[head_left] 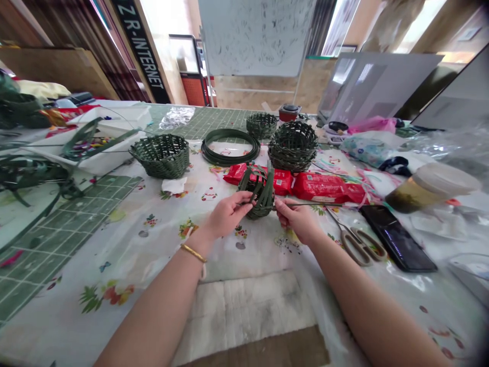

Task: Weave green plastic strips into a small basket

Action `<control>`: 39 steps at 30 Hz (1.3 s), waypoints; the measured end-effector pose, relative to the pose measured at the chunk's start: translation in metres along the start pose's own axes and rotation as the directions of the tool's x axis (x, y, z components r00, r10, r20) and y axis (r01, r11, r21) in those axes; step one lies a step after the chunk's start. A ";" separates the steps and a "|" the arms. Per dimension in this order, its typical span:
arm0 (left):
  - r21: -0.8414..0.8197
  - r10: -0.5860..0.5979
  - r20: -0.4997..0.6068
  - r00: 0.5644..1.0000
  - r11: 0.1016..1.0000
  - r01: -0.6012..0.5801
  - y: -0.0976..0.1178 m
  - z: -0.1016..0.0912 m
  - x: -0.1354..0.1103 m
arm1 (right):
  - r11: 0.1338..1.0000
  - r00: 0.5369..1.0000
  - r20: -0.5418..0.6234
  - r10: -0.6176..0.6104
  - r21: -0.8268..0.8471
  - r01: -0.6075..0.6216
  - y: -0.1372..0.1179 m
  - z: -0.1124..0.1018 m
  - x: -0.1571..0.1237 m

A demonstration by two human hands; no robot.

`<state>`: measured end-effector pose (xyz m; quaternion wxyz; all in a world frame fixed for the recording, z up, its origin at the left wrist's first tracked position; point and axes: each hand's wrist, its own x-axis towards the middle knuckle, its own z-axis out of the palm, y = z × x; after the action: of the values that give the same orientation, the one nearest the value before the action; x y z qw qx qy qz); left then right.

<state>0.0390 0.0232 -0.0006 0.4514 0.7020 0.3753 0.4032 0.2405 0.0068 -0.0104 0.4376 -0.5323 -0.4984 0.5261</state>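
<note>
A small dark green woven basket (260,196) stands between my hands, with flat strips bent over its top. My left hand (232,210) pinches a strip at the basket's left side. On the right, my right hand (296,218) has its fingers closed on a thin green weaving strip (321,204), which runs out to the right past the scissors (361,244). Behind the small basket lie red packets (328,187). Its lower front is visible, while the spots under my fingertips are hidden.
Three finished-looking green baskets stand farther back: one at left (162,157), one at right (293,147), one behind (262,125). A coil of green strip (230,148) lies between them. A phone (397,238) and a plastic cup of liquid (428,186) are at the right.
</note>
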 end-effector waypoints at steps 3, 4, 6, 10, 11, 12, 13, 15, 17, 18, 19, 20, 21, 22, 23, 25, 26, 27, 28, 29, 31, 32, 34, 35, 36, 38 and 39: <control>0.065 0.040 -0.008 0.999 0.997 -0.039 -0.006 0.003 0.002 | 0.998 0.998 0.008 -0.056 0.017 0.056 0.005 0.000 0.003; 0.081 0.041 -0.023 0.999 0.996 -0.039 -0.008 0.005 0.002 | 0.998 0.998 0.013 -0.067 0.012 0.067 0.007 0.000 0.005; 0.085 0.024 -0.059 0.998 0.996 -0.019 -0.010 0.007 0.003 | 0.998 0.998 0.020 -0.067 -0.006 0.067 0.013 0.000 0.006; 0.000 -0.059 -0.067 0.996 0.998 0.059 -0.007 0.009 0.004 | 0.999 0.999 -0.009 -0.051 -0.007 0.051 0.019 0.002 0.005; -0.015 -0.085 -0.071 0.994 0.996 0.084 -0.006 0.009 0.005 | 0.998 0.998 -0.019 -0.058 0.015 0.058 0.019 0.004 0.005; -0.018 -0.104 -0.078 0.991 0.994 0.103 -0.005 0.009 0.005 | 0.997 0.997 -0.029 -0.065 0.044 0.066 0.019 0.005 0.004; -0.010 -0.111 -0.087 0.990 0.994 0.110 -0.004 0.008 0.006 | 0.995 0.997 -0.039 -0.069 0.074 0.071 0.019 0.006 0.003; 0.032 -0.071 -0.109 0.991 0.997 0.075 -0.005 0.008 0.007 | 0.994 0.997 -0.054 -0.053 0.091 0.057 0.016 0.008 0.001; 0.094 -0.005 -0.125 0.992 0.995 0.017 -0.008 0.007 0.007 | 0.999 0.995 -0.089 -0.037 -0.037 0.033 0.012 0.008 -0.003; 0.119 0.017 -0.133 0.991 0.993 -0.001 -0.009 0.006 0.007 | 0.984 0.992 -0.113 -0.060 -0.173 0.039 0.009 0.008 -0.006; 0.129 0.027 -0.141 0.990 0.992 -0.008 -0.009 0.005 0.006 | 0.938 0.985 -0.137 -0.105 -0.343 0.052 0.005 0.006 -0.010; 0.121 0.024 -0.152 0.988 0.993 -0.005 -0.009 0.005 0.005 | 0.849 0.975 -0.149 -0.167 -0.524 0.066 -0.001 0.005 -0.015; 0.095 0.012 -0.168 0.986 0.995 0.004 -0.007 0.004 0.004 | 0.722 0.961 -0.139 -0.237 -0.687 0.078 -0.008 0.004 -0.021; 0.051 -0.004 -0.187 0.982 0.999 0.014 -0.003 0.003 0.003 | 0.591 0.950 -0.132 -0.283 -0.804 0.064 -0.016 0.002 -0.028; -0.002 -0.021 -0.216 0.976 1.000 0.021 0.002 0.002 0.002 | 0.492 0.947 -0.132 -0.292 -0.870 0.030 -0.025 0.001 -0.036; -0.104 -0.060 -0.269 0.961 0.994 0.033 0.014 0.001 0.000 | 0.394 0.912 -0.035 -0.410 -0.908 0.142 -0.044 0.001 -0.051; -0.165 -0.072 -0.277 0.958 0.986 0.026 0.021 0.001 -0.001 | 0.357 0.841 0.035 -0.541 -0.895 0.266 -0.053 0.002 -0.058; -0.215 -0.088 -0.262 0.961 0.976 0.031 0.028 0.002 -0.002 | 0.299 0.759 0.129 -0.639 -0.867 0.399 -0.060 0.003 -0.063; -0.262 -0.104 -0.225 0.969 0.964 0.043 0.034 0.003 -0.003 | 0.256 0.697 0.187 -0.692 -0.840 0.479 -0.065 0.004 -0.067; -0.295 -0.106 -0.189 0.976 0.954 0.046 0.039 0.004 -0.005 | 0.227 0.661 0.239 -0.711 -0.812 0.538 -0.068 0.006 -0.070; -0.314 -0.106 -0.155 0.982 0.948 0.052 0.045 0.008 -0.007 | 0.202 0.654 0.320 -0.685 -0.780 0.593 -0.066 0.008 -0.069; -0.313 -0.107 -0.158 0.982 0.948 0.053 0.045 0.009 -0.008 | 0.197 0.667 0.350 -0.657 -0.775 0.600 -0.063 0.009 -0.067; -0.310 -0.126 -0.188 0.974 0.949 0.063 0.044 0.011 -0.008 | 0.197 0.691 0.373 -0.619 -0.778 0.597 -0.053 0.010 -0.060; -0.311 -0.139 -0.199 0.970 0.948 0.072 0.042 0.011 -0.007 | 0.210 0.704 0.372 -0.605 -0.778 0.592 -0.048 0.010 -0.056; -0.305 -0.151 -0.204 0.967 0.949 0.084 0.040 0.011 -0.007 | 0.233 0.716 0.365 -0.595 -0.774 0.589 -0.043 0.009 -0.051; -0.236 -0.159 -0.207 0.965 0.966 0.109 0.036 0.011 -0.006 | 0.319 0.754 0.343 -0.560 -0.750 0.579 -0.035 0.008 -0.043; -0.151 -0.147 -0.216 0.965 0.982 0.116 0.034 0.011 -0.006 | 0.371 0.776 0.328 -0.539 -0.734 0.569 -0.031 0.007 -0.039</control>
<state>0.0521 0.0039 0.0271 0.4788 0.5924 0.4416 0.4741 0.2334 -0.0284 0.0249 0.2905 -0.4622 -0.8346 0.0732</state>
